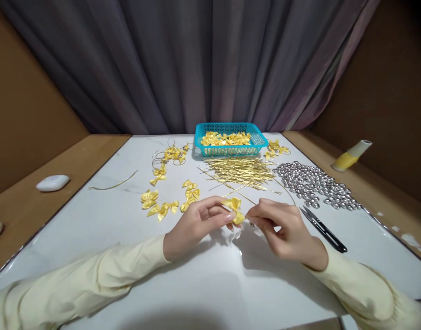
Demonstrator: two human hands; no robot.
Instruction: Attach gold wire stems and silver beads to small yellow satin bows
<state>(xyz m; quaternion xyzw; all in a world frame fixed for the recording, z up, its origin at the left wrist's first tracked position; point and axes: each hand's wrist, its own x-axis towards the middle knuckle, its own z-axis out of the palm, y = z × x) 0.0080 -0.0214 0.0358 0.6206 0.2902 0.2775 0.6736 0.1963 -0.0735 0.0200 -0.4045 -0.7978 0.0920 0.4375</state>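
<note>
My left hand point(205, 216) pinches a yellow satin bow point(234, 208) between thumb and fingers, above the middle of the white table. Close by on the right, my right hand point(282, 227) is closed in a pinch at the bow's edge. Below its fingertips a small silver bit point(252, 225) shows, and what the pinch holds is hidden. Behind both hands lies a pile of gold twist ties point(240, 172). Several loose yellow bows point(163, 210) lie left of my left hand.
A blue basket point(231, 151) of bows stands at the back. Silver bells or beads point(313, 183) spread at the right, near black-handled snips point(324, 230). Bows with looped ties point(174, 153) lie back left. One bent tie point(113, 181) and a white case point(52, 183) are further left.
</note>
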